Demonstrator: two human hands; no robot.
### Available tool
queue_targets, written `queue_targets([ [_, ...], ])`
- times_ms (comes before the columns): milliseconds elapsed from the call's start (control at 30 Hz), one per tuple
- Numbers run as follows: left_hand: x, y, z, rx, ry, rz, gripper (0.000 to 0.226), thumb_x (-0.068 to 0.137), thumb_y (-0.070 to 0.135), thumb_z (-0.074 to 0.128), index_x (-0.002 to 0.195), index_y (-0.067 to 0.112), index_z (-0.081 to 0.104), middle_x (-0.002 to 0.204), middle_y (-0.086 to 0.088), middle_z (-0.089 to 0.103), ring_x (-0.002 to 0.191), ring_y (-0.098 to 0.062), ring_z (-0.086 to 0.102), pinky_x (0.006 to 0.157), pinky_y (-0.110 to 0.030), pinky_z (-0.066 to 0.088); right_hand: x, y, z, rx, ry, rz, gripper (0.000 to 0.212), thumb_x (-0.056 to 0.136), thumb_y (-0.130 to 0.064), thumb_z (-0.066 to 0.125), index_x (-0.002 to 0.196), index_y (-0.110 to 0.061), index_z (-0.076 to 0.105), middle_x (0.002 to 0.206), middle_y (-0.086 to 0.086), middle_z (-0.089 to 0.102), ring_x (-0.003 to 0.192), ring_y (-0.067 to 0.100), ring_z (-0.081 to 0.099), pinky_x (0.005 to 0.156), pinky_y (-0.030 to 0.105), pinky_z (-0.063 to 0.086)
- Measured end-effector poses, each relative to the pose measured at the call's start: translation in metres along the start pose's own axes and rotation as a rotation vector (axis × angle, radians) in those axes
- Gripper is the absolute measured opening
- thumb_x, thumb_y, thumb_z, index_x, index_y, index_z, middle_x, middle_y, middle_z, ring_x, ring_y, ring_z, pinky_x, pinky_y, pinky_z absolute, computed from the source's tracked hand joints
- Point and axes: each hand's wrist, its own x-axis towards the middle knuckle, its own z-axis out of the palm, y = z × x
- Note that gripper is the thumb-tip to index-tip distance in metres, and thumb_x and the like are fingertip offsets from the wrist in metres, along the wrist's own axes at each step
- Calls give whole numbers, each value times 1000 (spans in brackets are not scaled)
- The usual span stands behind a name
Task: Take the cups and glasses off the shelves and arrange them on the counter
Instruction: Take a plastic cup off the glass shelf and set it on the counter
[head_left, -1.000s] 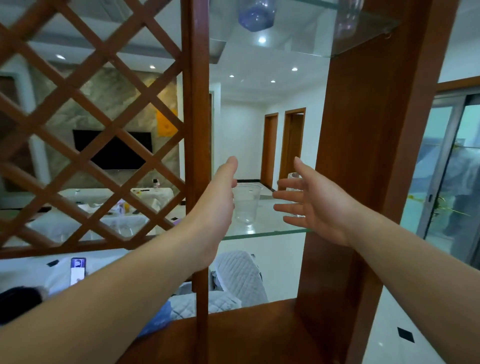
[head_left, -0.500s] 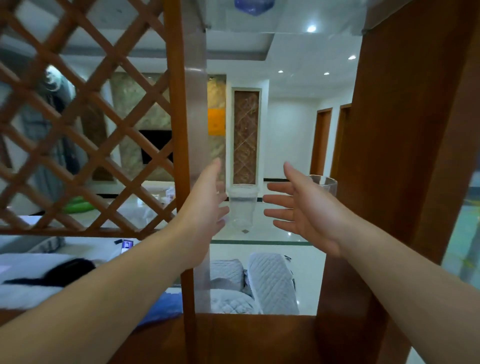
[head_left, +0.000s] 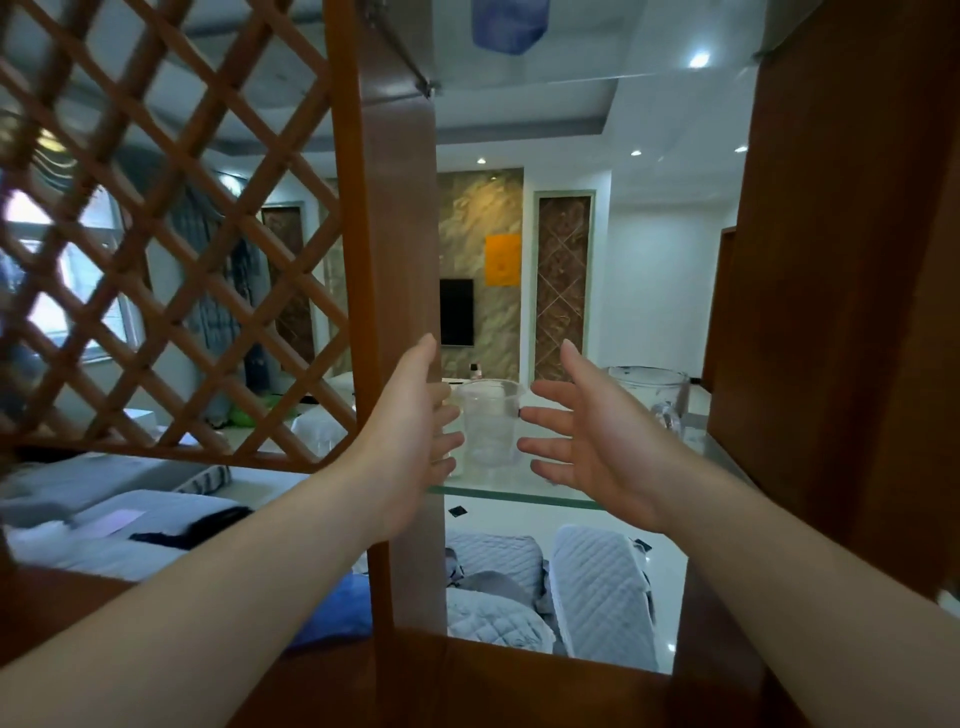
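A clear plastic cup (head_left: 488, 423) stands upright on a glass shelf (head_left: 519, 496) between two wooden posts. My left hand (head_left: 410, 436) is just left of the cup, fingers spread and close to its wall. My right hand (head_left: 587, 441) is open on the cup's right side, a small gap away. A second clear glass (head_left: 647, 387) stands farther right on the same shelf, partly behind my right hand. A blue cup (head_left: 506, 26) sits on the glass shelf above, seen from below.
A wooden post (head_left: 395, 234) rises just left of the cup, with a lattice panel (head_left: 171, 234) beyond it. A wide wooden upright (head_left: 841, 286) walls the right side. The wooden counter (head_left: 467, 686) runs along the bottom. Quilted sofas lie behind.
The view has swung left and closer to the shelf. Both hands have closed in around the clear cup, and the gap on each side is smaller than before.
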Motion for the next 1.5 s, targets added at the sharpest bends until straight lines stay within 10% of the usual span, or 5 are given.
queue_targets([
  [1500,-18,13,0,13,-110,59,81,98,73,31,155,18,45,157,-9,52,140,-30,51,116,-48,36,-3,-11,8,58,22,-45,79,97,-74,37,156,-22,45,154,4,53,139,32,51,112,57,43],
])
